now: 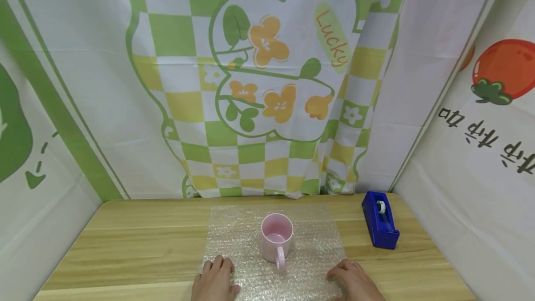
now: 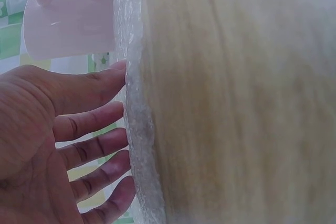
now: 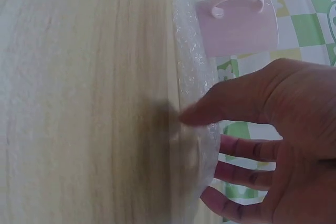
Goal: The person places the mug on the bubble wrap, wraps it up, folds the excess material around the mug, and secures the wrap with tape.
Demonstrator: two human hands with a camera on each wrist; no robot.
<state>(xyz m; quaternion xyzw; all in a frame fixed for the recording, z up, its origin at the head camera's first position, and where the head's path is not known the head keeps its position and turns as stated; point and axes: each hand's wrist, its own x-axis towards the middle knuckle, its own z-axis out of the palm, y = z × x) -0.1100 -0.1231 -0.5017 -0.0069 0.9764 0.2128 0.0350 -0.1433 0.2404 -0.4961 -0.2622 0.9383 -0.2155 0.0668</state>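
Pink mug (image 1: pixel 269 249): upright on bubble-wrap sheet (image 1: pixel 236 236), approx. midway betw. sheet's L and R edges, handle twd table's (image 1: pixel 142 245) near edge. Looks like prep step, i.e. straightening or taking up sheet, w/ L hand (image 1: pixel 215 281) at L edge and R hand (image 1: pixel 355 283) at R edge, thumbs and fingers apart, no pinch seen. Prob. need next: grip on a sheet edge, w/o tipping mug.

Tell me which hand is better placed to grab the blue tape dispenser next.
Right, probably: the right hand is nearer the tape dispenser, which stands beyond the right edge of the bubble wrap. The left hand is near the opposite edge and would likely reach past the pink mug.
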